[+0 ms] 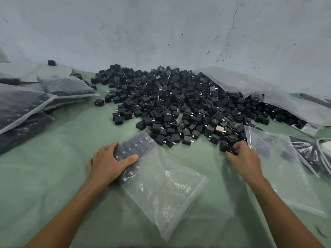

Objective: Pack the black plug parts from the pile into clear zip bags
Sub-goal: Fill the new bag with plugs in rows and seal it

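left grip [111, 161]: open, palm down. the fingers are spread over the filled end of the clear zip bag [166, 185] and the thumb lies stretched along it toward the right, pressing it to the surface [44, 176].
bag relative to left grip: the filled end sits right under the fingers and thumb. the rest of the bag runs off to the lower right of the hand, flat and see-through.
bag axis: its long axis runs from just left of frame centre down to the lower right. the filled end points at the pile [179, 97], the slack end at the bottom edge of the frame.
packed plug parts [136, 145]: side by side inside the bag's upper-left end, in a band lying across the bag's long axis.
right grip [241, 156]: closed, fingers curled round a few loose plug parts [227, 148] at the near right edge of the pile. how many it holds is hard to tell.
parts relative to right grip: at the fingertips, on the hand's upper-left side, touching the pile's edge.
pile: a wide heap of black plug parts across the middle of the frame, against the wall [161, 29].
second bag [279, 163]: clear, lying flat just right of the right grip.
filled bags [26, 104]: stacked at the left edge of the frame.
large plastic sack [268, 90]: at upper right, with plug parts spilling from it into the pile.
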